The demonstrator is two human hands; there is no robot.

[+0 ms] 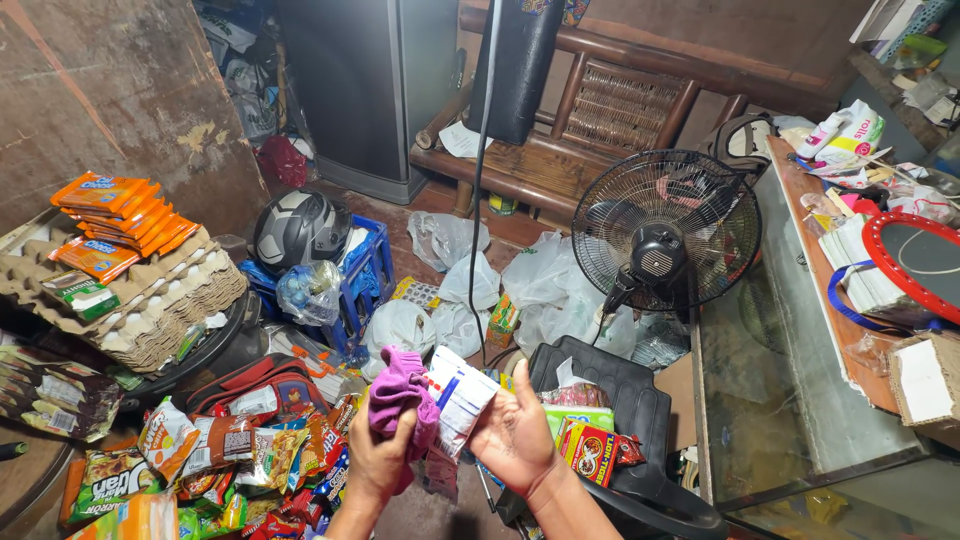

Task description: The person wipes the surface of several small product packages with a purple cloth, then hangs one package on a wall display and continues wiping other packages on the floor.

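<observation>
Two hands are up: the left hand (378,462) has one purple cloth (400,396) in its grip, the right hand (515,432) one white packet (462,398). One black fan (665,232) stands at right, one grey helmet (300,229) sits far left on one blue crate (367,275). One stack of egg trays (150,310) is at left, one wooden bench (590,130) far back. The snack packets (200,470) at near left are too many and too jumbled to count.

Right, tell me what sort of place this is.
Probably the cluttered back room of a small home shop. Heaps of bright snack packets cover the floor, stacked grey cardboard egg trays carry orange biscuit packs, and a glass display counter stands beside a black pedestal fan.
</observation>
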